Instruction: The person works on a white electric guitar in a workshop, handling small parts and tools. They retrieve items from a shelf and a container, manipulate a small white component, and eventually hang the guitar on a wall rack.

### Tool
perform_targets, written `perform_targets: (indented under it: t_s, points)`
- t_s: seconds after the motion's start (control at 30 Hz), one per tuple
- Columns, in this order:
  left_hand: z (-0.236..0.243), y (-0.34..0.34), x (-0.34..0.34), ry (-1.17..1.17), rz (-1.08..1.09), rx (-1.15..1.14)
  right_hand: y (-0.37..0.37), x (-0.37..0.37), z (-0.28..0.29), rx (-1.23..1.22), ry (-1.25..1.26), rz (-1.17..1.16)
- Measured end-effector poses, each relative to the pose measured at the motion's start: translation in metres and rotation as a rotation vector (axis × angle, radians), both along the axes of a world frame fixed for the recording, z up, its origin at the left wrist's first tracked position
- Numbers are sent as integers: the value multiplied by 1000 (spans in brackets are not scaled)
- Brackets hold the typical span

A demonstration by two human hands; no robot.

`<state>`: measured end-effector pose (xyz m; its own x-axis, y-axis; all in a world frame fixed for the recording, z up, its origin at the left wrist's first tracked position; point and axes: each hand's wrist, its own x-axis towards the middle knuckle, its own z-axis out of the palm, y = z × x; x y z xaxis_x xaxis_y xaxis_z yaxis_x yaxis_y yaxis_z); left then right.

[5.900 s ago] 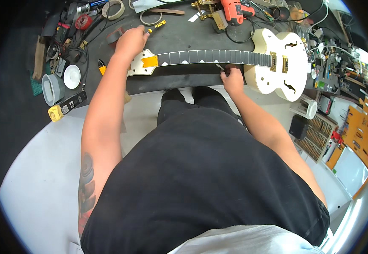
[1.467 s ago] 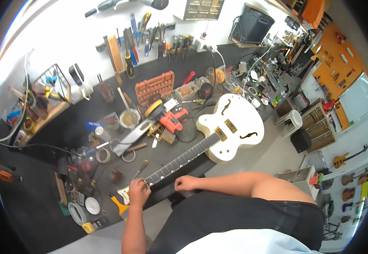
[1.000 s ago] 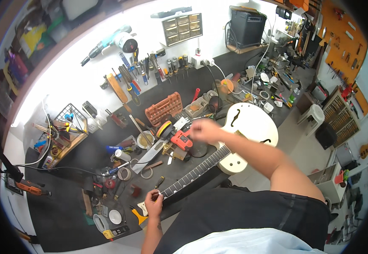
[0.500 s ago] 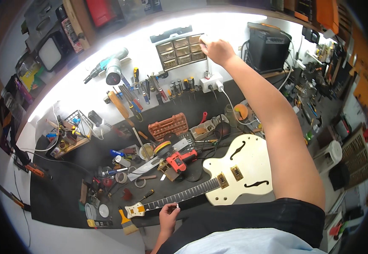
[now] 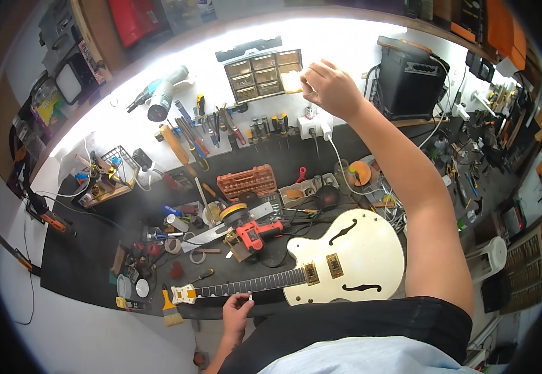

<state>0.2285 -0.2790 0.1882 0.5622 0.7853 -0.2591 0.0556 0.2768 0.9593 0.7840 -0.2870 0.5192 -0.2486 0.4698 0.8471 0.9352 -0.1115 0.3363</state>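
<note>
Cream-white hollow-body electric guitar (image 5: pixel 358 265), face up on the dark bench (image 5: pixel 90 262), lower centre of frame; glossy, double-cutaway body, rounded lower bout.

Fitted, as far as visible: two gold-framed pickups (image 5: pixel 334 265) set into the top; dark fretboard (image 5: pixel 252 283) with metal frets and pale edge markers; headstock (image 5: pixel 182 295) bearing an amber patch. Apparently outstanding: no strings can be made out along the neck, nor any bridge on the top; by this the instrument reads as partly assembled. Paired f-holes (image 5: pixel 344 232), slender, dark-edged.

Left hand (image 5: pixel 236 315), lower centre, just beside the neck: thumb and forefinger narrowed on a small whitish piece (image 5: pixel 251 298), its material too small to tell.

Right hand (image 5: pixel 332 90), raised, upper centre: fingers curled close together beside a pale drawer (image 5: pixel 291 82) of the wall-mounted parts cabinet (image 5: pixel 265 75). Contact with the drawer, and anything between the fingers, cannot be told. Cabinet: dark frame, see-through drawer fronts, contents indistinct.

Also on the bench: red power polisher (image 5: pixel 255 234) with round pad, centre; ribbed orange socket case (image 5: pixel 246 182) behind it; yellow-and-black screwdriver (image 5: pixel 203 275), above the neck; flat paintbrush (image 5: pixel 170 308), yellow handle, tan bristles, lower left, beside the headstock.
</note>
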Motion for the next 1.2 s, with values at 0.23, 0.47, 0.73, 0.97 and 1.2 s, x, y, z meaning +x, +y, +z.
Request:
perform_targets:
  t_s: [0.23, 0.47, 0.73, 0.97, 1.2]
  points:
    - [2, -9, 10, -9, 35, -36, -3, 10, -4, -115, 434, 153]
    - [0, -14, 17, 38, -12, -35, 40, 48, 60, -182, 63, -75]
    - [7, -13, 19, 71, 9, -50, 64, 89, 32, -238, -232, -276]
    - [-2, -16, 14, 68, 5, -47, 50, 56, 39, -114, -259, -261]
    - [0, -18, 20, 88, 12, -77, 11, 23, 57, -227, -32, -95]
